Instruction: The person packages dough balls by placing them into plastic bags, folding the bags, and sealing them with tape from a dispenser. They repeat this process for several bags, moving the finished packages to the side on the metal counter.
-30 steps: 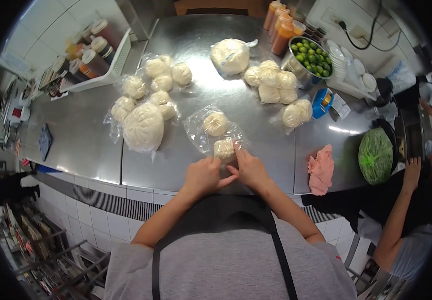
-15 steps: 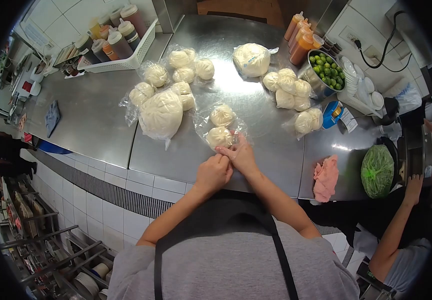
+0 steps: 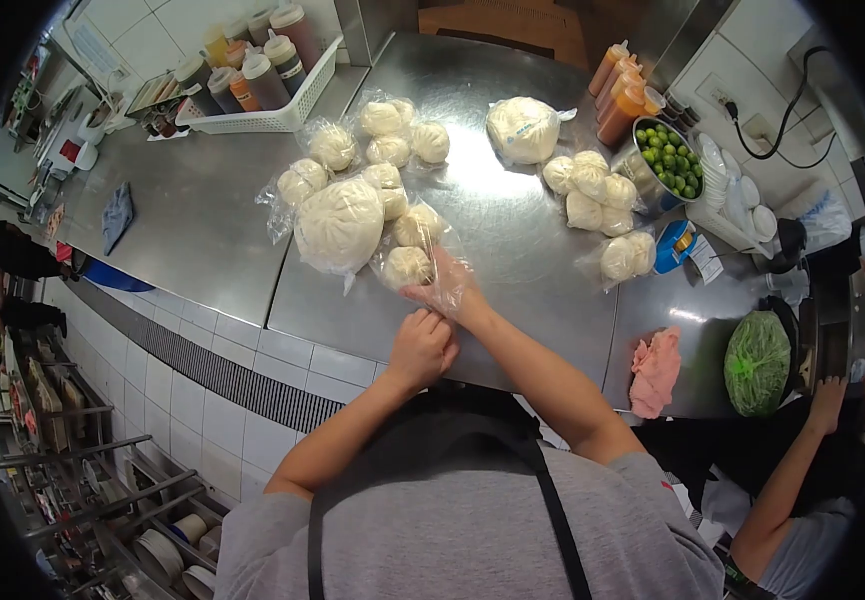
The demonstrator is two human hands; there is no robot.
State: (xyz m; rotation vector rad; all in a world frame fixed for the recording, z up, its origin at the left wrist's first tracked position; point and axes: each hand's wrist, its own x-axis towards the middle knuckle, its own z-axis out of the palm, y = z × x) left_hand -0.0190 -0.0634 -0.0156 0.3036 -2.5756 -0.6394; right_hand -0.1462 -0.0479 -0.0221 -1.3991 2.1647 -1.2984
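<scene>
Two pale round buns [image 3: 409, 267] lie in a clear plastic bag [image 3: 458, 262] on the steel counter. My right hand [image 3: 452, 290] holds this bag at its near right side, thumb and fingers around the lower bun, with clear film over part of the hand. Just below, by the right wrist, my left hand [image 3: 424, 347] is closed with curled fingers; whether film is pinched in it is hidden. A large bagged white mass [image 3: 338, 226] sits immediately left of the two buns. Behind it are several smaller bagged buns [image 3: 388, 120].
More bagged buns [image 3: 592, 190] and a white bundle [image 3: 523, 130] lie farther back. At right stand sauce bottles [image 3: 624, 105], a container of green citrus [image 3: 668, 160], a pink cloth [image 3: 655, 372] and bagged greens [image 3: 756, 362]. A co-worker's arm [image 3: 792, 480] is at far right.
My right hand has shifted the bag of two buns left, up against the large bagged mass. My left hand has stayed low, now lying apart from the right fingers. The view has shifted slightly.
</scene>
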